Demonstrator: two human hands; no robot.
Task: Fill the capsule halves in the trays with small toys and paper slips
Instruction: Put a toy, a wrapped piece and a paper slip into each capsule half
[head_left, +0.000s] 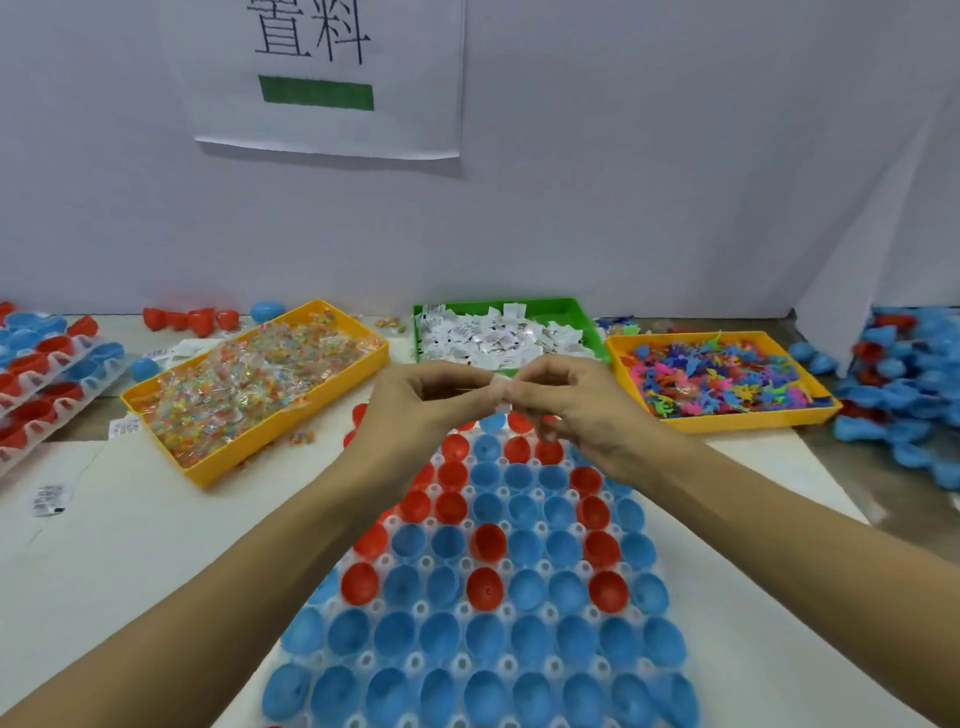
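Both hands meet above the far end of the tray (363, 670), working a small white slip (500, 391) between them. The left hand (415, 397) and right hand (576, 402) each have a closed grip on it, pinching with thumb and fingertips; whether it is 1 slip or a few stuck together is too blurred to tell. This looks like the slip step: peeling or separating a slip before dropping it.

The halves (488, 587), red and blue, sit open side up in the tray, and those in view appear unfilled. The next move likely calls for freeing a single slip and lowering it into a half in the far rows, directly under the hands.

Supplies lie behind: a green bin (582, 322) of slips in the middle, a left yellow bin (249, 441) of wrapped toys, and a right yellow bin (727, 423) of coloured figures. The near rims of all 3 bins stand just beyond the tray, so reaches must lift over them. The bench (130, 545) offers open room left of the tray; stray slips lie there. Loose blue halves crowd the right edge.
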